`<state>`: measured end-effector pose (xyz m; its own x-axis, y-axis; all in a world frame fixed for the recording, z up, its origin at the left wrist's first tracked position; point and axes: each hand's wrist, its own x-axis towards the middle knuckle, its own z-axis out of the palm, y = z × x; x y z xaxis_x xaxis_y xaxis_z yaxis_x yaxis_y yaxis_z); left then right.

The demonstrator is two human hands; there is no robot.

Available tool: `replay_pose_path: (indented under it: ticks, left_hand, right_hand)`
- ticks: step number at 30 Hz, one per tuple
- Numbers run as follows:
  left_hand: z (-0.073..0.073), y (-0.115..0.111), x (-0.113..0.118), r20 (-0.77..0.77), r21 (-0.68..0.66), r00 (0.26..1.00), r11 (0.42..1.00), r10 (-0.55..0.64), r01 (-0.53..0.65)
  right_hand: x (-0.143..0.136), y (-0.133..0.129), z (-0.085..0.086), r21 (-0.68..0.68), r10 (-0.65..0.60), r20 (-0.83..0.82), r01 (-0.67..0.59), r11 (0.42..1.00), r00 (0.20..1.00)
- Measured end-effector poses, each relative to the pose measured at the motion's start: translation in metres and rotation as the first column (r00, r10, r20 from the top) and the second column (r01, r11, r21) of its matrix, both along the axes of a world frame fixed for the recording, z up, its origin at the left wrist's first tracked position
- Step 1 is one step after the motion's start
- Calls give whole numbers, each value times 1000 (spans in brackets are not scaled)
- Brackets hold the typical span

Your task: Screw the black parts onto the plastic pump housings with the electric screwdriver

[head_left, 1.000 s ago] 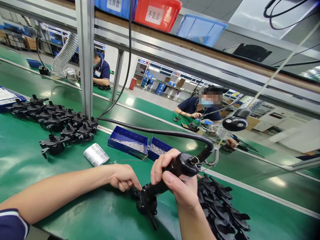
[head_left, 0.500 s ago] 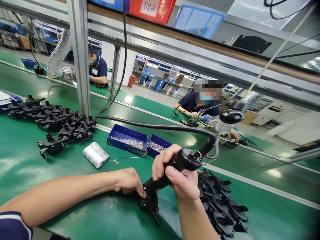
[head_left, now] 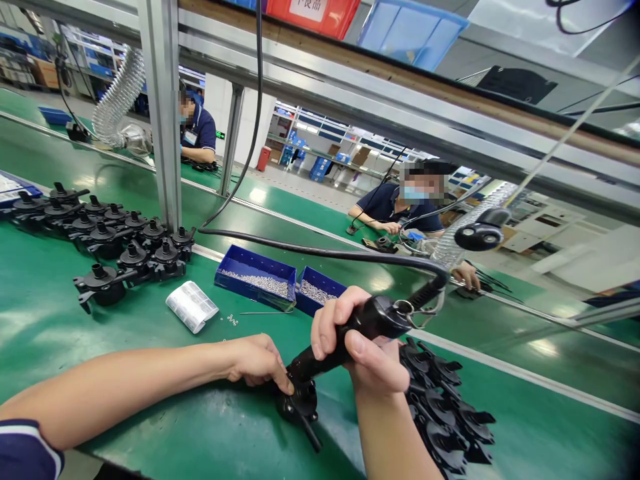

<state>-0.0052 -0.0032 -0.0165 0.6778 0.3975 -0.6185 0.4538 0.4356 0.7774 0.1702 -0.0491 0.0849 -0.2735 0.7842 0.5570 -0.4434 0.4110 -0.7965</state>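
My right hand [head_left: 357, 340] is wrapped round a black electric screwdriver [head_left: 323, 353], tilted, with a thick cable running from its top end. The tool's lower end meets a round black plastic part [head_left: 301, 405] on the green bench; its tip is hidden. My left hand [head_left: 263, 365] grips that part at its left side, the thumb near the tool's nose and the other fingers curled. From the part a short black arm points down toward me. Beyond my hands stand a blue screw bin [head_left: 255, 272] and a second blue bin [head_left: 317, 288], both holding small metal pieces.
Rows of similar black parts [head_left: 103, 283] stand at the left, and more black parts [head_left: 440, 407] are piled at the right. A folded printed sheet [head_left: 192, 307], loose small nuts and a thin rod [head_left: 265, 313] lie between. Two co-workers sit across the bench. A metal post [head_left: 163, 120] rises at left.
The screwdriver's upper end and my right hand have shifted slightly right, tilting the tool more. My left hand keeps its grip on the black part. The view has shifted a little.
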Motion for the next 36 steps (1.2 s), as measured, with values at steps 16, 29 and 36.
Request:
replay_pose_path:
  ticks: [16, 29, 36]
  left_hand:
    - [9, -6, -4, 4, 217, 1000, 976, -1, 1]
    - [47, 73, -75, -599, 772, 758, 440, 260, 459]
    - [43, 69, -71, -642, 736, 729, 455, 237, 501]
  right_hand:
    - [1, 1, -3, 30, 58, 41, -59, 998, 997]
    - [11, -1, 1, -27, -138, 263, 150, 988, 955]
    - [31, -2, 13, -102, -115, 254, 145, 984, 960]
